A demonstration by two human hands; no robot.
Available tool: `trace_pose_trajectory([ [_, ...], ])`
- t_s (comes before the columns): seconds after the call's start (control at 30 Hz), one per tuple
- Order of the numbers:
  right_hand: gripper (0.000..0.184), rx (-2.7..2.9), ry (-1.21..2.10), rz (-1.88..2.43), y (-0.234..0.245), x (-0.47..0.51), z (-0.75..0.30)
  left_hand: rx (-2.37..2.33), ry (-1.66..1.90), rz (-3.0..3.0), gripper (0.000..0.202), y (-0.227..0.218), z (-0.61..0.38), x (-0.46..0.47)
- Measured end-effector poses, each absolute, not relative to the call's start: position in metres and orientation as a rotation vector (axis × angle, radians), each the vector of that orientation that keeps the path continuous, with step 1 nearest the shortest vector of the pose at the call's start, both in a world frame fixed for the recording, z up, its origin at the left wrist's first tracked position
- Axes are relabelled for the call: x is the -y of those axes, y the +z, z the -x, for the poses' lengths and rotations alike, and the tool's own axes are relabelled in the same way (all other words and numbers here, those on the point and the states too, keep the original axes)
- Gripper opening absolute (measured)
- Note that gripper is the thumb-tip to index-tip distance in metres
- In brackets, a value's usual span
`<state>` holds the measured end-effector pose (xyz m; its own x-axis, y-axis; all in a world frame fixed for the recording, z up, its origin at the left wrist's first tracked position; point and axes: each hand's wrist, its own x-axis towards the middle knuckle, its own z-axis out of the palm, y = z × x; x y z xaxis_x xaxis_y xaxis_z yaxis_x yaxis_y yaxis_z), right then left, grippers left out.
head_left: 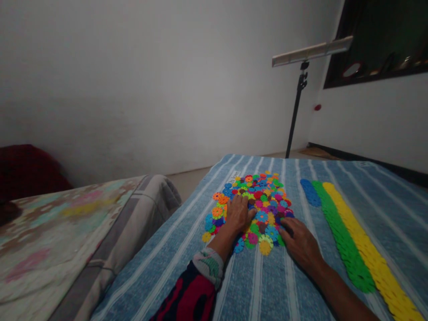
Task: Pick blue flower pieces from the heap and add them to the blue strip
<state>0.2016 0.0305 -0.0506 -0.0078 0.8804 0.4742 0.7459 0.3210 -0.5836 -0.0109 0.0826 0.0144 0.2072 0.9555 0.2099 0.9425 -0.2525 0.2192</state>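
Note:
A heap of small flower-shaped plastic discs in many colours (264, 194) lies on a blue striped cloth (187, 249). My left hand (238, 213) rests palm down on the heap's left side, fingers flat among the discs. My right hand (301, 243) lies at the heap's near right edge, fingertips touching the discs, fingers slightly bent. To the right run sorted rows of discs: a short blue row (310, 192), a long green row (341, 238) and a long yellow row (368, 254).
A mattress with a faded patterned sheet (50, 240) lies at the left, a grey folded blanket (147, 200) along its edge. A light bar on a black stand (296, 111) stands behind. A dark window (381, 40) is at the upper right.

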Motion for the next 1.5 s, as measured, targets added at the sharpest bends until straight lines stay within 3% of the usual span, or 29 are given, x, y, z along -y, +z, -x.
trace_pose_trajectory([
  [0.4,0.031,1.802,0.163,1.402,-0.06,-0.031,-0.206,-1.763,0.561,-2.411,0.023,0.019,0.012,-0.079],
  [0.63,0.031,1.805,0.189,1.404,-0.055,-0.031,-0.205,-2.122,0.712,-2.138,0.031,0.026,0.052,-0.106],
  [0.83,0.03,1.794,0.161,1.399,-0.054,-0.03,-0.203,-2.373,0.618,-1.962,0.029,0.036,0.069,-0.117],
  [1.17,0.033,1.835,0.129,1.431,-0.055,-0.027,-0.204,-2.34,0.383,-2.085,0.035,0.027,0.05,-0.125],
  [1.5,0.032,1.828,0.121,1.402,-0.057,-0.028,-0.205,-2.312,0.515,-2.036,0.026,0.022,0.049,-0.129],
])
